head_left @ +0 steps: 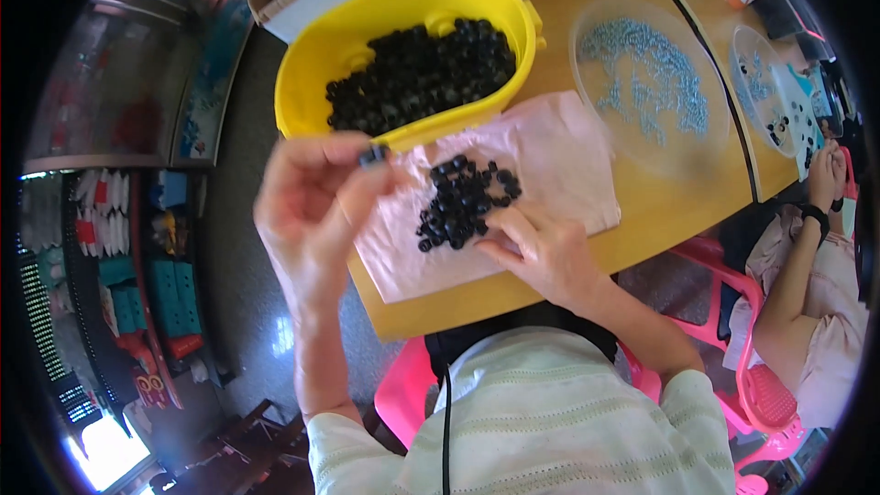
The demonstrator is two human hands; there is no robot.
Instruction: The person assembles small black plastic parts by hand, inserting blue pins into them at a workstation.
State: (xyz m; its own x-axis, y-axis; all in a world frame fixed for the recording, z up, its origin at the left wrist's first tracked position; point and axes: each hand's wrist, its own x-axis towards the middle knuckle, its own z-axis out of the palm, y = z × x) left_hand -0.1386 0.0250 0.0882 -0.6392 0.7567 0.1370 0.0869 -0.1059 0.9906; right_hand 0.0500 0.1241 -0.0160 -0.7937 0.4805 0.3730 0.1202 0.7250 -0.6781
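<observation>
Raised over the left edge of a crinkled pink sheet (573,160), my left hand (316,197) pinches a small black bead-like piece (373,156) between thumb and forefinger. A loose pile of similar black pieces (458,204) lies on the sheet. At the pile's right edge is my right hand (550,257), its thumb and fingers drawn together against the pieces; whatever sits between the fingertips is hidden. Just beyond the sheet stands a yellow plastic tub (302,87) holding many more black pieces.
A cardboard box (312,7) with black pieces stands behind the tub. To the right, a clear round tray (591,124) holds small light-blue pieces on the wooden table (669,202). Another person's hands (828,174) are at the far right, beside a pink chair (756,357).
</observation>
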